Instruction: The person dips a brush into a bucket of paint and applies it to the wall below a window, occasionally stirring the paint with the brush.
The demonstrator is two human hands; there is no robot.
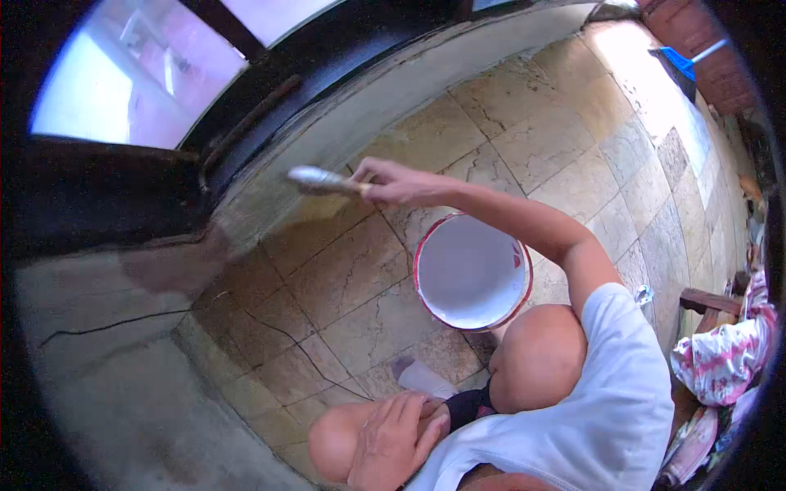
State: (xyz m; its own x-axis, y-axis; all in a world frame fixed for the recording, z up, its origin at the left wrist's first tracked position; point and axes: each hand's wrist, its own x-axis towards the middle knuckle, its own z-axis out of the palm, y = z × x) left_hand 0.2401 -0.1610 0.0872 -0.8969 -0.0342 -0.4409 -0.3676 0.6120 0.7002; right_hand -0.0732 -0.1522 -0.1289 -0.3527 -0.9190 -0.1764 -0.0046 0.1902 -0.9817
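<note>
My right hand [385, 184] is closed around the handle of a paint brush [321, 177], whose white-coated bristles point left towards the low wall [262, 200]. Below my right forearm stands a round bucket [473, 270] with a red rim and a white inside. My left hand [397, 434] rests on my left knee, fingers lying flat, with nothing seen in it.
Stone tiles [532, 139] cover the floor. A thin dark cable [307, 352] crosses it at the lower left. Windows [106, 78] are at the upper left. A blue broom [678, 61] stands at the upper right, and stained cloths [729, 356] lie at the right edge.
</note>
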